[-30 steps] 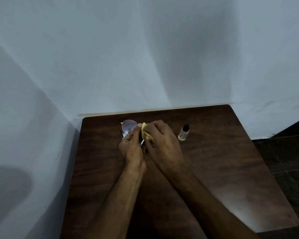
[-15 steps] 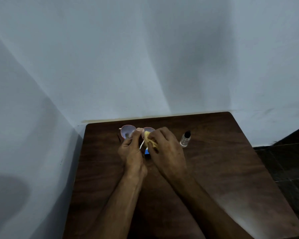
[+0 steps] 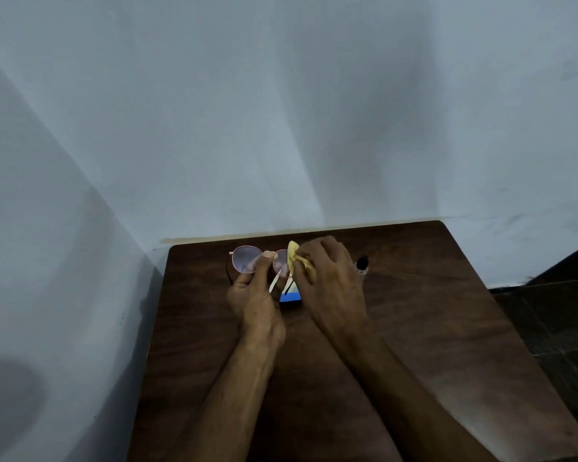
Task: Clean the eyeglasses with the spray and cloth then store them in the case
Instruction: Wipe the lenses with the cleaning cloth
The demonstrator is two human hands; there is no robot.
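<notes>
A dark wooden table (image 3: pixel 447 328) stands in a corner of pale bluish walls (image 3: pixel 281 111), dim dark-tiled floor (image 3: pixel 561 315) to its right

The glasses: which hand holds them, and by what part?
The left hand pinches the glasses at the bridge; the right hand grips a yellow cloth against one lens.

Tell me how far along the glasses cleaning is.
Spraying looks done: the spray bottle stands aside on the table. In hand: the left hand holds the glasses while the right hand presses the cloth on one lens. Left: storing them; only a blue edge, maybe the case, shows.
</notes>
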